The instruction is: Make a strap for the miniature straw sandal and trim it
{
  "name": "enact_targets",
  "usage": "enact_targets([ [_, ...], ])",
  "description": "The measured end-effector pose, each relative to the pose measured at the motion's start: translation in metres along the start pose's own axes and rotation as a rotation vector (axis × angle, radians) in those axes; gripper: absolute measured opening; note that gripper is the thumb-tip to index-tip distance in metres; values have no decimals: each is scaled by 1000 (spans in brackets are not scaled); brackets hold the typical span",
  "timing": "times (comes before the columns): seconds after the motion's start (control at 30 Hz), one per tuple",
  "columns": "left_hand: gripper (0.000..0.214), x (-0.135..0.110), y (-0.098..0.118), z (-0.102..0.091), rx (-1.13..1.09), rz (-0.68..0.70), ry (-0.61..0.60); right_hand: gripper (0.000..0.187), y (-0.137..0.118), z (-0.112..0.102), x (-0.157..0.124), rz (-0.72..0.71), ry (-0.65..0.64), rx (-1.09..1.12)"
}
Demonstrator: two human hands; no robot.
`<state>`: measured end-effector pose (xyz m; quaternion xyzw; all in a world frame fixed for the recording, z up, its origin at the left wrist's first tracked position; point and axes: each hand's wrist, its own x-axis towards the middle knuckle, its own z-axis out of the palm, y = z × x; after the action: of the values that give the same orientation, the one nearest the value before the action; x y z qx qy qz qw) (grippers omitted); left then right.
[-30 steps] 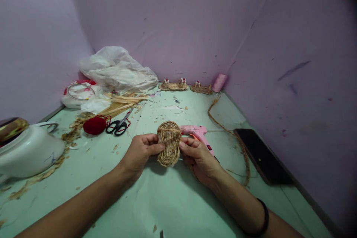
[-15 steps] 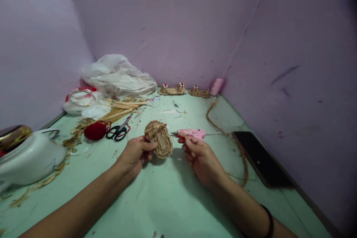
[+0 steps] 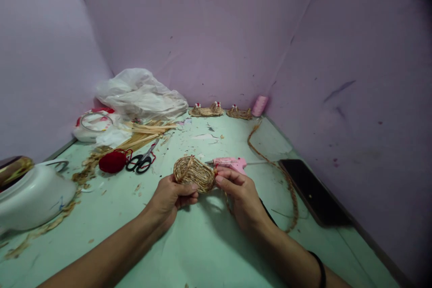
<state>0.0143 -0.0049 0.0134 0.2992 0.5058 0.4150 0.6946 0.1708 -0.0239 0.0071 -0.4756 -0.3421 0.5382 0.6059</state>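
The left hand [image 3: 170, 193] is closed around the near-left side of a coiled straw oval [image 3: 198, 174], thumb flat on its face and fingers curled beneath, holding it tilted above the tabletop at the middle of the workspace. The right hand [image 3: 241, 191] has thumb and fingertips drawn together at the oval's right end, seemingly on a plaited cord [image 3: 228, 202] that hangs below the palm. The oval looks light and fairly stiff across its coils, rough enough not to slip, yet likely to bend or loosen at the outer round if squeezed; a flat pinch across face and back, clear of the rim, should suit it. Just beyond the right fingers lies a pink glue gun [image 3: 232, 162], its metal nozzle pointing left towards the oval; that tip could be hot. Farther left are black-handled scissors [image 3: 143, 162] and a ball of red yarn [image 3: 113, 162]. As for containers, a white pot [image 3: 40, 193] at the left edge has a shiny gold-and-brown object at its mouth, not clear enough to identify, and a crumpled translucent plastic bag [image 3: 141, 92] rests by the back wall, its contents impossible to make out.
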Motion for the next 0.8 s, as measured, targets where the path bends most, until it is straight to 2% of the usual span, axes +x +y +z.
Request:
enact_targets([
  [0.17,24,-2,-1,3,43,13,-6,10,-3,1,-2,27,23,-70],
  [0.4,26,-5,-6,8,118,81,-26,9,-1,4,-4,-51,-10,-239],
  [0.6,26,-6,-11,11,179,163,-45,12,1,5,-5,-221,97,-374],
  [0.8,31,-11,-8,16,254,205,-72,18,0,9,-5,-255,158,-442],
])
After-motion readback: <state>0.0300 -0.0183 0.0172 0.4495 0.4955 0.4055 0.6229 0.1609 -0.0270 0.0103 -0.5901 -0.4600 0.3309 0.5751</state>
